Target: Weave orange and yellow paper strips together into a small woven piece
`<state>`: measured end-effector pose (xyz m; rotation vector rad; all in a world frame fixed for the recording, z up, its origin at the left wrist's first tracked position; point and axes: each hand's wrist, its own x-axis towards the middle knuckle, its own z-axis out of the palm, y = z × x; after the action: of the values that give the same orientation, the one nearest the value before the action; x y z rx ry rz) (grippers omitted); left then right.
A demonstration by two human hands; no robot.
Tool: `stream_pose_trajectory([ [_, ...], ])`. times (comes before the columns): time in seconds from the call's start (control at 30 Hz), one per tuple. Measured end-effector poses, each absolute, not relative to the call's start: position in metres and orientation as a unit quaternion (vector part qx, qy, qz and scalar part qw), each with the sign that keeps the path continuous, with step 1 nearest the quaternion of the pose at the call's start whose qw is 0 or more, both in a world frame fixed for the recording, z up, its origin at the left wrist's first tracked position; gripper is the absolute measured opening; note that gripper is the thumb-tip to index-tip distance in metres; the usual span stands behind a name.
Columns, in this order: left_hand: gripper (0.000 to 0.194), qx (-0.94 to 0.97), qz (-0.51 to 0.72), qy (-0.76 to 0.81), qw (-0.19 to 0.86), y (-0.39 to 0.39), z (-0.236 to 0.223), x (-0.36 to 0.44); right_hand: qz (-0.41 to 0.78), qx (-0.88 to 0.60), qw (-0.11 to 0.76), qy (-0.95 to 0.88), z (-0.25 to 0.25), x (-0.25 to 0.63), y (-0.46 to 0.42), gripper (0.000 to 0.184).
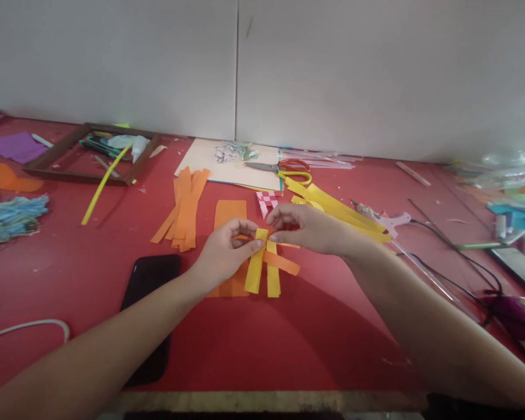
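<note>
My left hand [228, 252] pinches a yellow paper strip [254, 274] between thumb and fingers. Close against it, my right hand [300, 227] has its thumb and index finger together at the top of a second yellow strip [273, 277]. An orange strip [284, 263] crosses this one and sticks out to the right, so the strips appear interlaced. Fingers hide the place where they meet. Below my left hand lies a wide orange sheet [231, 213]. Just beyond my fingertips rests a small pink-and-white checked woven piece [268, 201].
Orange strips [186, 207] lie left of the sheet, yellow strips [345, 210] to the right. Scissors [284, 169] rest on a pale board [201, 154]. A black phone [153, 274] is by my left forearm. A glue gun [387, 220] with its cable and a wooden frame [55, 172] flank the area.
</note>
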<state>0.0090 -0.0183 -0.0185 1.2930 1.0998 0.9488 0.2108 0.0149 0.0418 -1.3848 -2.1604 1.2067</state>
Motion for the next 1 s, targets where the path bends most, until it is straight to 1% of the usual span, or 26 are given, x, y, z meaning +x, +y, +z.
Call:
stream_pose_trajectory([
  [0.23,0.03,0.53,0.392,0.469,0.588,-0.017,-0.022,0.009,0.388,-0.499,0.157,-0.759,0.04,0.208,0.013,0.014],
  [0.33,0.034,0.51,0.396,0.464,0.607,-0.017,-0.02,0.01,0.403,-0.498,0.163,-0.751,0.04,0.207,0.012,0.016],
  [0.4,0.033,0.491,0.402,0.463,0.619,-0.017,-0.018,0.011,0.414,-0.496,0.183,-0.74,0.038,0.207,0.012,0.019],
  [0.47,0.03,0.458,0.413,0.469,0.633,-0.017,-0.017,0.011,0.41,-0.512,0.246,-0.713,0.033,0.207,0.011,0.024],
  [0.53,0.028,0.412,0.432,0.475,0.647,-0.017,-0.015,0.011,0.387,-0.546,0.363,-0.648,0.025,0.208,0.01,0.029],
  [0.6,0.029,0.369,0.452,0.475,0.659,-0.016,-0.013,0.011,0.371,-0.568,0.493,-0.545,0.013,0.212,0.009,0.029],
  [0.63,0.03,0.354,0.46,0.47,0.665,-0.016,-0.012,0.011,0.381,-0.567,0.541,-0.491,0.007,0.215,0.007,0.026],
  [0.67,0.031,0.341,0.468,0.463,0.671,-0.016,-0.011,0.011,0.422,-0.563,0.555,-0.444,0.001,0.218,0.005,0.024],
  [0.73,0.033,0.324,0.478,0.444,0.685,-0.016,-0.008,0.012,0.537,-0.54,0.527,-0.378,-0.008,0.225,-0.001,0.024],
  [0.8,0.034,0.312,0.482,0.429,0.697,-0.016,-0.007,0.013,0.641,-0.511,0.46,-0.34,-0.012,0.229,-0.009,0.027],
  [0.9,0.034,0.318,0.482,0.419,0.701,-0.017,-0.008,0.014,0.695,-0.485,0.389,-0.362,-0.009,0.229,-0.02,0.027],
  [1.0,0.03,0.362,0.476,0.415,0.686,-0.018,-0.012,0.013,0.72,-0.46,0.355,-0.38,-0.007,0.221,-0.029,0.027],
])
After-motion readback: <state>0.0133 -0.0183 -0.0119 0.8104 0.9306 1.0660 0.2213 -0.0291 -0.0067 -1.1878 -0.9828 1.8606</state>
